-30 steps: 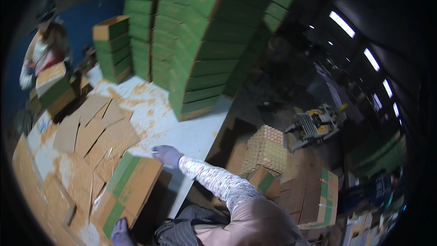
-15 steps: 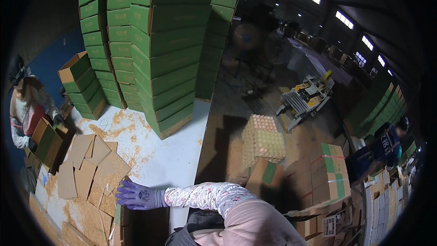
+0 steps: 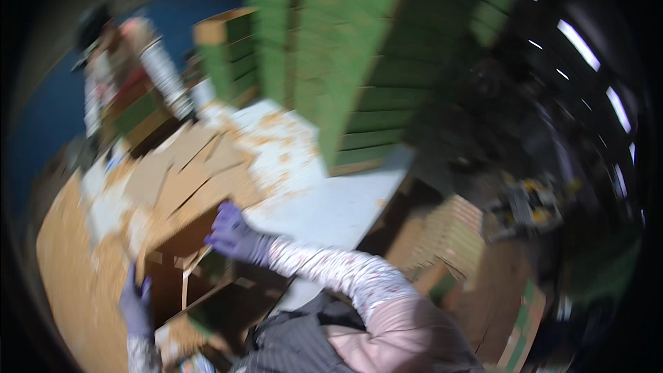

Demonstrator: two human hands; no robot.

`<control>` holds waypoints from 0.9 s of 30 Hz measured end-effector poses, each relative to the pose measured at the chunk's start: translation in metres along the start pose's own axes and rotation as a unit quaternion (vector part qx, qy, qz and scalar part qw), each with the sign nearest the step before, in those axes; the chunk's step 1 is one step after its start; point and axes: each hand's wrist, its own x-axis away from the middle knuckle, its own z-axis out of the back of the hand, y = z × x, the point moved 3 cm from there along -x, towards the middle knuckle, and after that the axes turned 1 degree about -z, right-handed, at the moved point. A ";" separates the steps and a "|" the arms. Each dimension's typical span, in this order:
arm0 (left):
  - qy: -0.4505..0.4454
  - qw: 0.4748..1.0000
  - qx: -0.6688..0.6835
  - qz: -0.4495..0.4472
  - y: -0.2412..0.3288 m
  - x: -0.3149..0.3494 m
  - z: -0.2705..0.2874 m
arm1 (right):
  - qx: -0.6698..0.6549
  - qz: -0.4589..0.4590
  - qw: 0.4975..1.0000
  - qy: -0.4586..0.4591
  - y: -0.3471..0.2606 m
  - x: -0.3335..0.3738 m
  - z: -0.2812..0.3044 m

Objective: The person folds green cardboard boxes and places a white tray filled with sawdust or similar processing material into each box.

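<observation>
An open cardboard box (image 3: 162, 283) with brown inside walls and a green patch outside stands right in front of me, upright cardboard dividers (image 3: 195, 271) showing inside it. My right hand (image 3: 238, 236), in a purple glove, has its fingers curled over the box's right-hand rim. On the left, my left hand (image 3: 137, 304), also gloved in purple, is against the box's left side with thumb and fingers apart. Motion blur hides fine detail of the fingers.
Flat cardboard sheets (image 3: 200, 169) lie among sawdust on the white table (image 3: 304, 197). Tall stacks of green boxes (image 3: 352, 62) rise behind. At the far left a co-worker (image 3: 131, 62) bends over another box (image 3: 141, 114). Stacked egg trays (image 3: 449, 235) are off to the right.
The view has swung to the left. My left hand has come into sight beside the box. My right hand, earlier stretched flat over a box edge, is now curled at the rim.
</observation>
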 end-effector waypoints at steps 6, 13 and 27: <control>-0.035 0.897 0.002 -0.440 0.084 0.044 -0.003 | -0.034 0.193 0.826 -0.529 -0.038 0.020 -0.032; 0.152 0.934 -0.132 -0.294 0.017 0.024 -0.115 | -0.139 0.063 0.865 -0.478 -0.023 0.058 -0.015; -0.087 0.888 -0.031 -0.451 0.013 0.096 -0.086 | -0.316 -0.593 0.643 -0.368 0.056 0.103 0.007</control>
